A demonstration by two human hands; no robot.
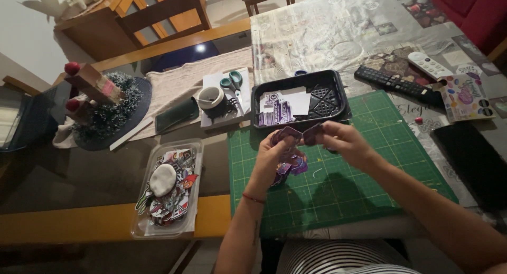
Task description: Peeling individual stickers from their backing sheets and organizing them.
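Note:
Over the green cutting mat my left hand and my right hand meet, each pinching a small purple paper cut-out between the fingertips. More purple cut-out pieces hang or lie just below my left hand. Just beyond my hands sits a black plastic tray with purple-and-white printed paper scraps inside.
A clear plastic tray of coloured cut-outs lies at the left. Scissors, a tape roll, a dark wallet and a wreath decoration sit behind. Two remotes, a small box and a dark tablet lie right.

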